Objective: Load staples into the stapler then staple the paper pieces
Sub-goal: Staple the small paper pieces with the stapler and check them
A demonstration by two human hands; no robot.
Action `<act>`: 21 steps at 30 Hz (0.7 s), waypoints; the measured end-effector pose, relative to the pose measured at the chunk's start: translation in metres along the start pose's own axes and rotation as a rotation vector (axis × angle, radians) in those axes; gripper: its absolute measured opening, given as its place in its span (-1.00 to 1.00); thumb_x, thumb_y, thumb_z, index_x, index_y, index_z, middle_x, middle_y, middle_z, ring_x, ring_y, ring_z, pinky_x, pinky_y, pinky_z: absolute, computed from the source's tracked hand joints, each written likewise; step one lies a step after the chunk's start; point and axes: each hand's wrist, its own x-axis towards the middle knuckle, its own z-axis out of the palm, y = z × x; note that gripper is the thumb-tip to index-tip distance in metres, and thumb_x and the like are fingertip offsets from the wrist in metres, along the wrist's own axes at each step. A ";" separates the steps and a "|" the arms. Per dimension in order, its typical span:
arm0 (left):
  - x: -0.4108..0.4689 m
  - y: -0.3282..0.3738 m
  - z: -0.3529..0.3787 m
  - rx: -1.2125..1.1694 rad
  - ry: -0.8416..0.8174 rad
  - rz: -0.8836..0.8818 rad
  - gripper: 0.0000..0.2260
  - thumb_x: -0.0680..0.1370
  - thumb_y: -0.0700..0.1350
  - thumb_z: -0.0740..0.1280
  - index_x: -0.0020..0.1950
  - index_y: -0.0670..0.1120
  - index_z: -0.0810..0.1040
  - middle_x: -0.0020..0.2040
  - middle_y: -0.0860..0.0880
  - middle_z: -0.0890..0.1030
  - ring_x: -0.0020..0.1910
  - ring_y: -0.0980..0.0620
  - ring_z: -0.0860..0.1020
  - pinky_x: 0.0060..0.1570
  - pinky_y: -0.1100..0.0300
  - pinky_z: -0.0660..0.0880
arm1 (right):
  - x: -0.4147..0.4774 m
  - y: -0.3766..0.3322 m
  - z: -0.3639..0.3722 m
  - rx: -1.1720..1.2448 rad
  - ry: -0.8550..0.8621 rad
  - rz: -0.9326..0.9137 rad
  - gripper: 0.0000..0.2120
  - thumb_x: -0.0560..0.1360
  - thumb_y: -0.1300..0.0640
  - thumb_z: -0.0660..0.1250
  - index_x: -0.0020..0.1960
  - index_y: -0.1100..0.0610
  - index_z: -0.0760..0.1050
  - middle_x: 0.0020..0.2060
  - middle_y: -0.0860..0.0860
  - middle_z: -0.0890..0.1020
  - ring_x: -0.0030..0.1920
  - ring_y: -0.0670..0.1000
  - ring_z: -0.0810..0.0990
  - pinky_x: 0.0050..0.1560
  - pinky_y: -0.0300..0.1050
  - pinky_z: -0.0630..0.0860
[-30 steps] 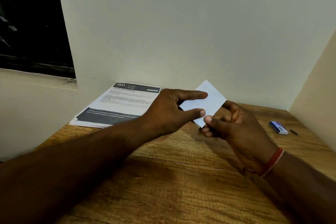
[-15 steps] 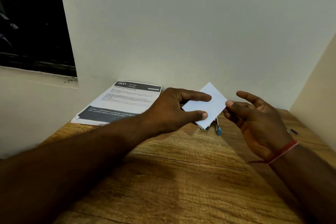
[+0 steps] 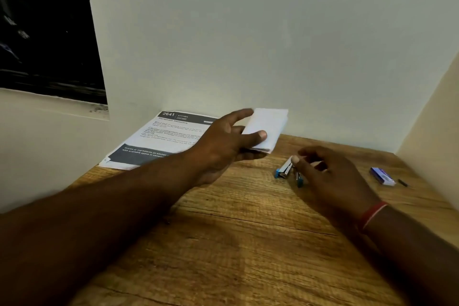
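Note:
My left hand holds a small stack of white paper pieces between thumb and fingers, lifted just above the wooden table near the back wall. A small stapler with blue ends lies on the table, its top swung open. My right hand hovers over the stapler with fingers spread, and its thumb tip touches the stapler's metal top. Part of the stapler is hidden under that hand.
A blue and white staple box lies at the right, with a small dark piece beside it near the side wall. A printed sheet rests at the back left. The wooden table meets walls behind and at right.
My right hand let go of the paper and dropped to the stapler on the table. My left hand carried the paper up and back, and now holds it alone.

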 end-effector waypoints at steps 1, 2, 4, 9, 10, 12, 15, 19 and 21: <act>0.001 0.000 0.000 -0.073 0.019 -0.045 -0.39 0.63 -0.29 0.55 0.65 -0.06 0.47 0.31 -0.25 0.73 0.03 -0.11 0.81 0.00 0.00 0.76 | 0.001 0.005 0.001 -0.017 -0.012 -0.033 -0.81 0.70 -0.09 0.38 0.30 -0.22 0.62 0.20 -0.20 0.66 0.19 -0.11 0.62 0.26 0.10 0.63; 0.002 0.000 0.000 -0.115 0.034 -0.081 -0.42 0.64 -0.27 0.55 0.63 -0.11 0.48 0.32 -0.25 0.71 -0.01 -0.10 0.81 -0.03 0.02 0.76 | 0.002 0.011 -0.001 -0.047 -0.021 -0.084 -0.72 0.70 0.08 0.36 0.32 -0.25 0.62 0.29 -0.19 0.63 0.29 -0.09 0.58 0.35 0.13 0.60; 0.003 -0.001 -0.003 -0.143 0.050 -0.130 -0.47 0.64 -0.22 0.55 0.59 -0.16 0.52 0.32 -0.25 0.70 -0.08 -0.09 0.79 -0.11 0.04 0.75 | 0.010 0.026 -0.010 -0.208 -0.113 -0.247 -0.37 0.61 0.33 0.32 0.45 -0.32 0.53 0.54 -0.18 0.49 0.54 -0.03 0.39 0.53 0.14 0.42; 0.005 -0.003 -0.006 -0.101 0.023 -0.163 -0.52 0.65 -0.16 0.55 0.56 -0.17 0.56 0.29 -0.28 0.67 -0.12 -0.14 0.71 -0.20 0.04 0.70 | 0.016 0.031 -0.015 -0.264 -0.471 -0.265 -0.46 0.78 0.17 0.19 0.59 -0.39 0.33 0.57 -0.50 0.23 0.69 -0.14 -0.01 0.59 -0.06 0.06; 0.006 -0.004 -0.006 -0.097 0.018 -0.162 -0.51 0.65 -0.16 0.56 0.56 -0.17 0.56 0.28 -0.28 0.67 -0.12 -0.15 0.71 -0.20 0.04 0.70 | 0.016 0.030 -0.013 -0.257 -0.483 -0.256 -0.48 0.79 0.15 0.20 0.58 -0.38 0.35 0.49 -0.56 0.24 0.67 -0.15 0.01 0.57 -0.08 0.08; 0.005 -0.003 -0.005 -0.093 0.026 -0.161 -0.51 0.64 -0.16 0.56 0.55 -0.14 0.57 0.27 -0.26 0.70 -0.09 -0.14 0.72 -0.20 0.03 0.70 | 0.016 0.031 -0.014 -0.282 -0.416 -0.295 -0.51 0.75 0.10 0.30 0.54 -0.38 0.40 0.39 -0.50 0.35 0.63 -0.09 0.16 0.55 -0.02 0.23; 0.006 -0.002 -0.005 -0.085 0.041 -0.159 -0.51 0.62 -0.18 0.58 0.54 -0.09 0.58 0.29 -0.26 0.71 -0.11 -0.11 0.74 -0.20 0.02 0.70 | 0.018 0.033 -0.015 -0.355 -0.328 -0.347 -0.54 0.67 -0.01 0.43 0.50 -0.33 0.46 0.29 -0.25 0.54 0.36 -0.05 0.44 0.41 0.12 0.46; 0.007 -0.003 -0.006 -0.034 0.045 -0.139 -0.51 0.64 -0.19 0.57 0.56 -0.05 0.57 0.37 -0.26 0.68 -0.10 -0.10 0.73 -0.20 0.04 0.70 | 0.016 0.025 -0.012 -0.373 -0.354 -0.308 -0.63 0.62 -0.14 0.47 0.41 -0.22 0.59 0.14 -0.22 0.58 0.19 -0.09 0.49 0.27 0.09 0.55; 0.006 -0.004 -0.006 -0.008 0.038 -0.125 -0.50 0.65 -0.20 0.56 0.58 -0.04 0.56 0.33 -0.23 0.69 -0.11 -0.08 0.74 -0.19 0.05 0.70 | 0.015 0.023 -0.009 -0.332 -0.352 -0.299 -0.71 0.60 -0.14 0.50 0.31 -0.21 0.64 0.12 -0.21 0.59 0.19 -0.11 0.50 0.25 0.05 0.56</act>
